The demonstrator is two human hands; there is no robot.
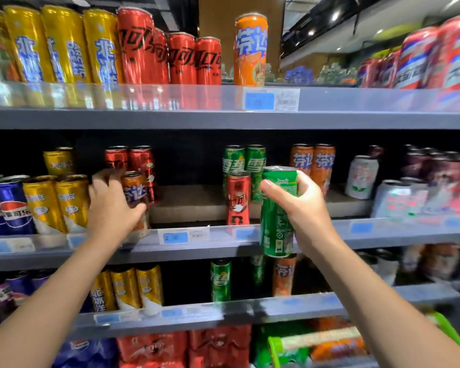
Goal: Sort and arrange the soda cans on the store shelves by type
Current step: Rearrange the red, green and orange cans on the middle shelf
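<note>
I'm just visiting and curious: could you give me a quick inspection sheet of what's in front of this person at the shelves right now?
Surface: grey middle shelf, partly bare in the centre.
Job's things: green can held in front of the shelf edge; orange can in front of the red cans; a lone red can in front of the green cans.
Clutter: yellow cans and blue cans to the left, white cans to the right.
Hands: right hand grips the green can; left hand holds the orange can.
Cables: nothing seen.
Surroundings: blue price tag; shelves above and below.
</note>
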